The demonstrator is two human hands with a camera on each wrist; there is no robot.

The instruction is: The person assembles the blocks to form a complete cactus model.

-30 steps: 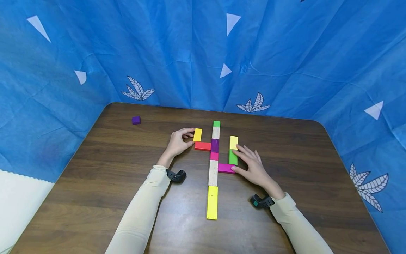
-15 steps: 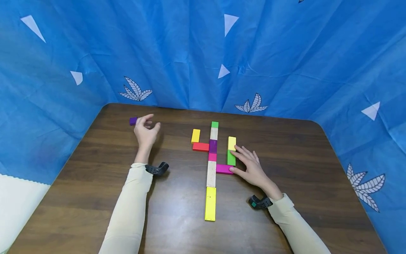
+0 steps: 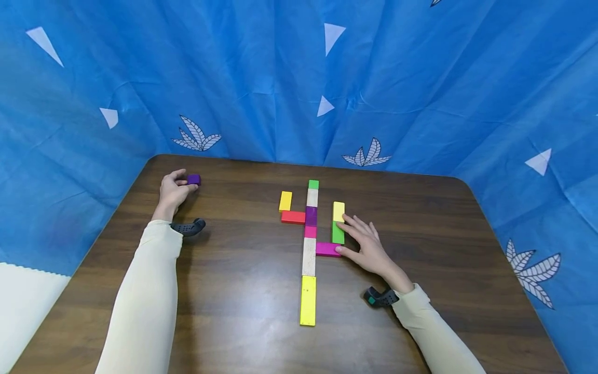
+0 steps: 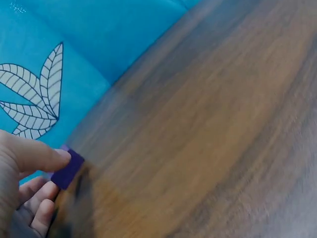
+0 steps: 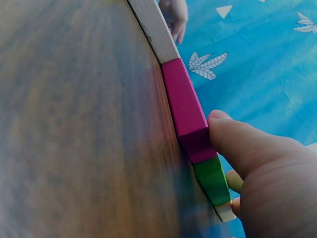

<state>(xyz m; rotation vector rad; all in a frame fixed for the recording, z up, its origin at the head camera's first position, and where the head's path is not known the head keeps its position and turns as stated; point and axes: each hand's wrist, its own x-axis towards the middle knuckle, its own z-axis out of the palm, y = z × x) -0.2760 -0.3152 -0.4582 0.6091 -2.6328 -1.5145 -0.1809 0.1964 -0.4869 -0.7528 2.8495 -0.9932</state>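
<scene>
At the table's far left, my left hand (image 3: 172,192) pinches a small purple cube (image 3: 193,179) between thumb and fingers. The left wrist view has the thumb (image 4: 47,154) on one side of this cube (image 4: 68,170). My right hand (image 3: 371,250) lies beside the right branch of a flat block layout, fingers extended. Its thumb touches the end of a magenta block (image 3: 328,249), and its fingertips reach a green block (image 3: 338,232) and a pale yellow one (image 3: 338,211). The right wrist view shows the thumb (image 5: 237,136) against the magenta block (image 5: 185,99).
A central column runs from a small green block (image 3: 313,184) to a long yellow block (image 3: 308,301), with pale wood, purple and pink pieces between. A red block (image 3: 293,217) and an orange-yellow block (image 3: 285,201) branch left. Blue cloth (image 3: 275,78) hangs behind the table.
My left hand has left the orange-yellow block, moved left to the purple cube and taken hold of it. The right hand has stayed by its blocks.
</scene>
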